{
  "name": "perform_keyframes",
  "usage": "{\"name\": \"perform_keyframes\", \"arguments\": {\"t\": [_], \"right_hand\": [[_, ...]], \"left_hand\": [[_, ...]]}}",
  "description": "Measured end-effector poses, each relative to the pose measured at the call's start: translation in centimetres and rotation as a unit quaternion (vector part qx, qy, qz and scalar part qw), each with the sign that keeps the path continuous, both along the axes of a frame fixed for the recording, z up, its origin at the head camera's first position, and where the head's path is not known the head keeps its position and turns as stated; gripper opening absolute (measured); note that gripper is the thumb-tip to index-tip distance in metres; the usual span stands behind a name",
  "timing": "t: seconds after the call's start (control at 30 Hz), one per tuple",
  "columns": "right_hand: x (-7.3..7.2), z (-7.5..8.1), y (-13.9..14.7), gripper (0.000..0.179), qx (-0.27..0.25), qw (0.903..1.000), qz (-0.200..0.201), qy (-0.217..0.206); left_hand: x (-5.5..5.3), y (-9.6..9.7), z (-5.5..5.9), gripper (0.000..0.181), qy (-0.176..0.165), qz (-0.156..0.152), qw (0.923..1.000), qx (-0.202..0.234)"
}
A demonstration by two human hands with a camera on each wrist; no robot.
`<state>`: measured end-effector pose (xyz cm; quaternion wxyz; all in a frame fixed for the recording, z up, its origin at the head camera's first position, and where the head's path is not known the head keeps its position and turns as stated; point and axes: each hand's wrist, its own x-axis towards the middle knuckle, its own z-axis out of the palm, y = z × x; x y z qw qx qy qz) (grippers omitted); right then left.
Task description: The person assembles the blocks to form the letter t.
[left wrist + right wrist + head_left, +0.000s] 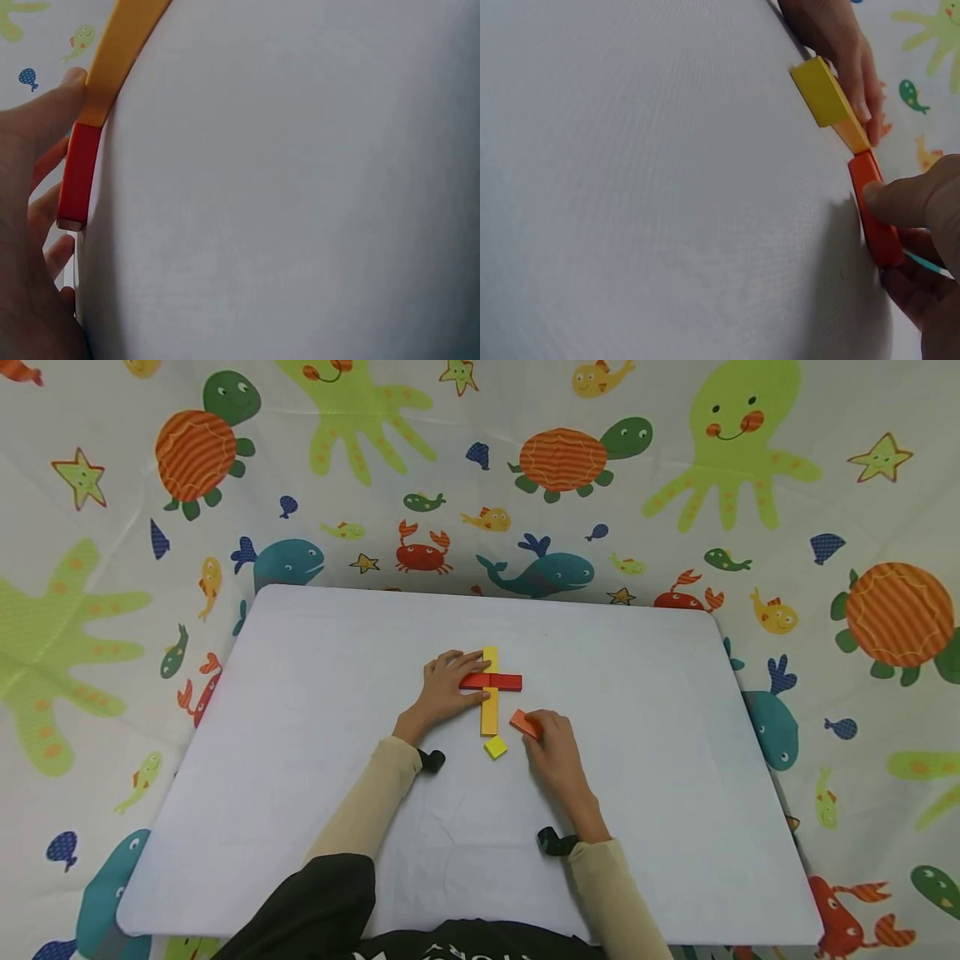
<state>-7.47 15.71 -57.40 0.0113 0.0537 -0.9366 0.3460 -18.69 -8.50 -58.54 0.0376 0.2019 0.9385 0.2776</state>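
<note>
Wooden blocks lie in a cross: an upper yellow block (491, 657), a lower yellow-orange block (489, 717) and two red blocks (510, 682) side by side between them. My left hand (441, 689) reaches in from the left, its thumb and fingers spread either side of the left red block (79, 176). Its thumb touches the lower yellow-orange block. My right hand (557, 756) pinches an orange block (522, 722) between thumb and fingers, right of the lower block. A small bright yellow block (496, 747) sits turned at an angle just below the cross.
A white-covered table (660, 760) with rounded corners carries the blocks. Behind and around it hangs a cloth (480, 514) printed with sea animals. Black wrist cameras show at the left wrist (432, 762) and the right wrist (556, 842).
</note>
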Motion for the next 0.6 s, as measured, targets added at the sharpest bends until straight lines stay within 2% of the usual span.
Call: {"name": "perform_keyframes", "arguments": {"t": [0.3,0.6], "right_hand": [[-0.1,0.1,0.5,0.033,-0.004,0.9998,0.017,0.002],[0.9,0.1,1.4,0.029,-0.003,0.9987,0.048,0.017]], "left_hand": [[-0.1,0.0,-0.1,0.067,-0.009,0.004,0.9999,-0.005],[0.0,0.1,0.2,0.067,-0.02,0.005,0.9998,0.001]]}}
